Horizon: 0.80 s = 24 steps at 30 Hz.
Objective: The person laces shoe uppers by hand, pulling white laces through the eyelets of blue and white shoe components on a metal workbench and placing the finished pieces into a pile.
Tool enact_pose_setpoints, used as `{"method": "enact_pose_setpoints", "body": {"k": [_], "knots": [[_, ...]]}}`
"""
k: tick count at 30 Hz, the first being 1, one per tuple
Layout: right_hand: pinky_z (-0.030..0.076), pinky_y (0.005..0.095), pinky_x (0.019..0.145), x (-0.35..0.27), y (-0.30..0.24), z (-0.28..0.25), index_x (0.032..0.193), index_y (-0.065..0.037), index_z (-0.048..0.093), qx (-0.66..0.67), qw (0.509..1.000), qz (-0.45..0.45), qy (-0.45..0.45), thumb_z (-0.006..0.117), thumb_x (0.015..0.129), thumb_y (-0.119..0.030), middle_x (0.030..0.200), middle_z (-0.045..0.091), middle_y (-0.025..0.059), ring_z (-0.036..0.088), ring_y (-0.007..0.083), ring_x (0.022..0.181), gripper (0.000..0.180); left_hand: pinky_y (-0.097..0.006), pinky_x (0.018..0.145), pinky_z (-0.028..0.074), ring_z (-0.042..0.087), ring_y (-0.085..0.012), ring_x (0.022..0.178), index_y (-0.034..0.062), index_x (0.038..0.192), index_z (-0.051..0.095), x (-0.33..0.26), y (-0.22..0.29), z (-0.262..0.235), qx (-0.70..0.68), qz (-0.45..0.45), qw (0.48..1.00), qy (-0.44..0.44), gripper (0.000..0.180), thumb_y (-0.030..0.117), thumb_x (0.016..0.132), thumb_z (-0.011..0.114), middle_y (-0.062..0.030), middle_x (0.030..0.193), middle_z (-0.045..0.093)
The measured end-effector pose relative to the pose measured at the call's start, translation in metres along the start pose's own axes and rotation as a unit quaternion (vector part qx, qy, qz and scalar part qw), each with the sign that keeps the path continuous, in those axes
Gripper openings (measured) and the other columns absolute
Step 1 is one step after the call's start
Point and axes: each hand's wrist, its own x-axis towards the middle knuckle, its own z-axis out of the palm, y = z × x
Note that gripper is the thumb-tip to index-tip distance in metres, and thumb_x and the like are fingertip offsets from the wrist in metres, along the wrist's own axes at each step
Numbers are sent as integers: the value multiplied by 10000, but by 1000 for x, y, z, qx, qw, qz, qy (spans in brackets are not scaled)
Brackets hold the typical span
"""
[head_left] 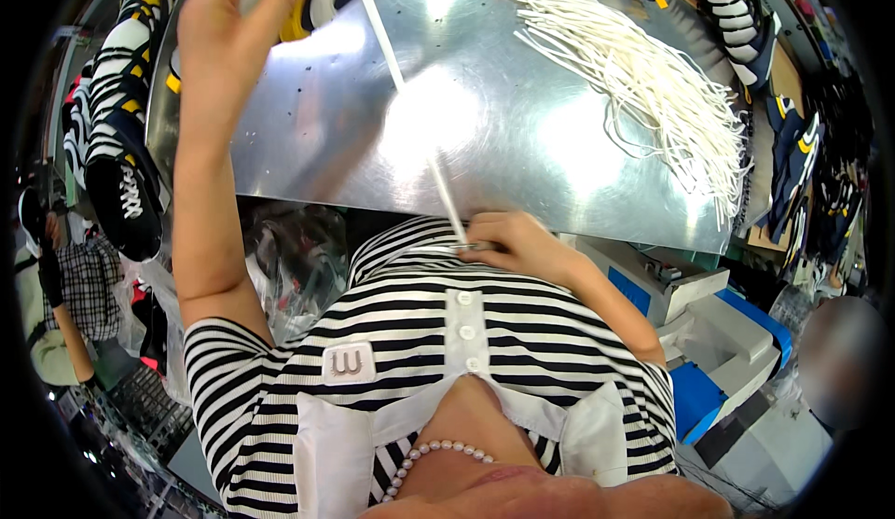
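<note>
At the upper left, my left hand (219, 20) is closed on a white and yellow shoe piece (296, 20), mostly cut off by the top edge. A white shoelace (387, 48) slants down taut from the top edge to my right hand (511, 239). That hand, close to my striped shirt at the table's near edge, pinches the lace's lower end. A slim shiny metal thing (452, 248) shows at its fingertips; its kind is unclear. A large bundle of loose white shoelaces (643, 81) lies on the metal table (326, 146) at the right.
A row of black, white and yellow shoes (121, 127) runs along the table's left side. More striped shoes (732, 25) line the far right edge. A blue and grey machine (709, 332) stands below right. Another person's arm (70, 332) shows at the far left.
</note>
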Motion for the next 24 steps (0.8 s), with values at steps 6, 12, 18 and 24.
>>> {"method": "enact_pose_setpoints", "body": {"k": [6,12,18,24], "knots": [[314,184,500,-24,-4,-41,949,-6,676,289,889,50,352,611,915,-64,809,673,10,408,23,552,94,-343,633,517,663,-236,672,62,1159,675,-44,-23,63,159,-51,947,-274,361,267,867,733,-175,811,682],[387,214,553,49,3,-73,1011,-40,686,191,910,7,367,684,894,-106,813,701,20,490,34,619,135,-423,710,507,653,-349,785,65,1056,674,-77,-40,81,117,-19,945,-304,255,268,905,646,-139,865,680],[460,230,629,81,23,-86,1018,-51,675,109,917,-71,376,665,911,-106,788,688,39,585,69,683,121,-409,671,487,635,-329,758,52,1012,680,-59,-8,97,197,50,934,-294,227,252,951,592,-122,852,658],[528,331,738,88,28,-86,1172,-42,580,67,900,-85,423,673,913,-227,940,690,130,681,234,848,332,-375,602,464,593,-298,622,63,891,702,-48,-19,119,189,-40,923,-332,253,313,895,665,-129,689,614]]}}
